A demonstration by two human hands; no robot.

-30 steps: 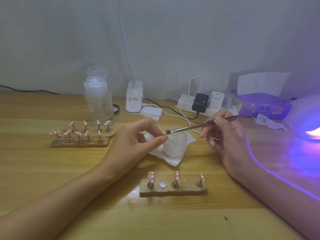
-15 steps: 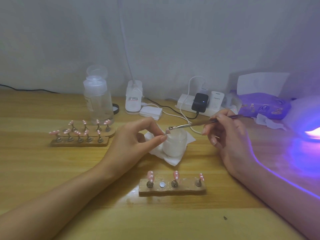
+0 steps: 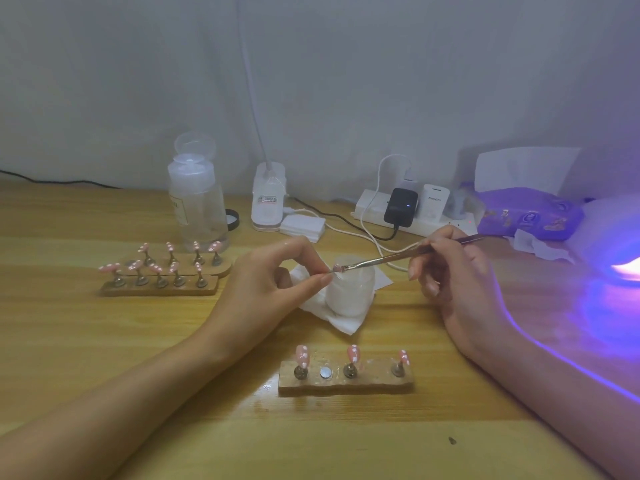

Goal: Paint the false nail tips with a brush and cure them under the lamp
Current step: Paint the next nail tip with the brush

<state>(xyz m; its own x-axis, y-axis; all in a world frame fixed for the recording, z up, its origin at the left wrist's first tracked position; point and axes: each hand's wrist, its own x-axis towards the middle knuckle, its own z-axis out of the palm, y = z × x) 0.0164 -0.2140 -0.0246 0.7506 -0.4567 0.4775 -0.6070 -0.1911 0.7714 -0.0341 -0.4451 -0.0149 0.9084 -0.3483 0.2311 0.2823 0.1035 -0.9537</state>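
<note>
- Left hand [image 3: 277,285] pinches 1 pink nail tip [image 3: 335,267] between thumb and forefinger, by the rim of a white jar [image 3: 349,296] mid-way across the wooden surface [image 3: 104,341];
- Right hand [image 3: 453,271] grips the brush [image 3: 391,259]; its long axis runs right to left, bristles touching the tip;
- The lamp [image 3: 623,251], glowing violet, sits far right, nearer the right hand.

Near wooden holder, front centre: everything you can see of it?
The holder is a rough tan bar, wood by its look, lying flat on the table at front centre, long side toward the camera. On top sit four spots in a row: three metal stands, each bearing a pink nail tip with white dots, and one bare silver disc, second from left. The left hand and right hand are behind it, not touching.
</note>
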